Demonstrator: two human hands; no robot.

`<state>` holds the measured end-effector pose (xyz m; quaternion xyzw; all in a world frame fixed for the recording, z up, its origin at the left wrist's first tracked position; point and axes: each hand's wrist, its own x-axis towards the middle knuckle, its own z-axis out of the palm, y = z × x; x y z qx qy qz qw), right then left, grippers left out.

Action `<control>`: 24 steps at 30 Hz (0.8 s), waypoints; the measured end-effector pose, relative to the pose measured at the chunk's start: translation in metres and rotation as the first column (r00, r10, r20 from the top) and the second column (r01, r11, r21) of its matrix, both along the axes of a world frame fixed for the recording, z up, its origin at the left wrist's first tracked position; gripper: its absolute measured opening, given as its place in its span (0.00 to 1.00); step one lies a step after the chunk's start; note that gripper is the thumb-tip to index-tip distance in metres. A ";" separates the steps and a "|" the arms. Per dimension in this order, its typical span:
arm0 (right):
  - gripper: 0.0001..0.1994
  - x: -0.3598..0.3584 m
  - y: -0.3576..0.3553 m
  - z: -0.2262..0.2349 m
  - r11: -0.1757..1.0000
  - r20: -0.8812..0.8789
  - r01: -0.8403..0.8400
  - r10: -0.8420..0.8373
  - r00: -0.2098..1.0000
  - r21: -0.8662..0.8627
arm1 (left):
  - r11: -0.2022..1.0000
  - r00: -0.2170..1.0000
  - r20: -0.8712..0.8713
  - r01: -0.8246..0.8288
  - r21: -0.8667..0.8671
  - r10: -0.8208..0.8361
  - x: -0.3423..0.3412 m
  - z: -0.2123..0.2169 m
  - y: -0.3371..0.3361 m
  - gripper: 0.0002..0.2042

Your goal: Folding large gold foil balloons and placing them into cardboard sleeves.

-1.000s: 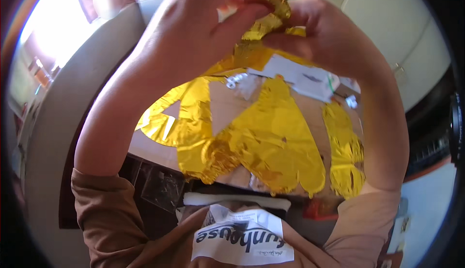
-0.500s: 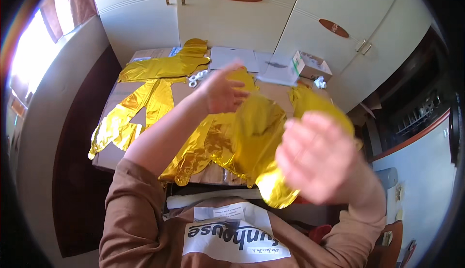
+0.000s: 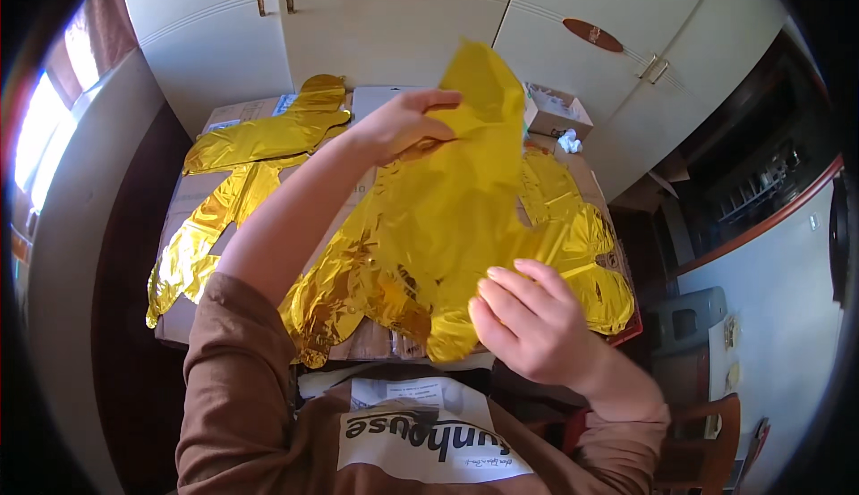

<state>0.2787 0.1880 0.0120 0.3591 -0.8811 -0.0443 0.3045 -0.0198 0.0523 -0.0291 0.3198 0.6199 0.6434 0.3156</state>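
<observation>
A flat gold foil balloon hangs raised over the table, one pointed end up and its lower end near my chest. My left hand is closed on its upper left edge, fingers and thumb pressed to the foil. At the lower right edge, my right hand has its fingers curled against the foil; the grip itself is partly hidden. Beneath lies a crumpled gold balloon, partly covered. Another gold balloon rests to the right, its left part behind the raised one.
More flat gold balloons are spread on the cardboard-covered table at left. At the back right stand a small open box and a crumpled white wad. White cabinets rise behind; a wooden chair is at lower right.
The balloon has been lifted and spread out upward. My left hand has gone from open and apart to closed on its edge. My right hand has moved left and slightly down.
</observation>
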 end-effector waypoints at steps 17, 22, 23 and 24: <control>0.09 -0.019 -0.027 -0.169 0.971 0.281 0.123 -0.063 0.958 -0.202 | 0.929 0.501 -0.865 -0.306 -0.207 -0.027 0.076 -0.128 -0.137 0.21; 0.10 -0.013 -0.027 -0.173 0.975 0.318 0.133 -0.071 0.945 -0.176 | 0.932 0.536 -0.843 -0.276 -0.234 -0.053 0.092 -0.129 -0.148 0.22; 0.10 -0.011 -0.028 -0.176 0.975 0.318 0.138 -0.076 0.945 -0.175 | 0.933 0.519 -0.853 -0.278 -0.227 -0.053 0.094 -0.130 -0.150 0.22; 0.11 -0.010 -0.029 -0.178 0.975 0.328 0.142 -0.079 0.941 -0.174 | 0.933 0.515 -0.854 -0.269 -0.239 -0.071 0.095 -0.131 -0.151 0.22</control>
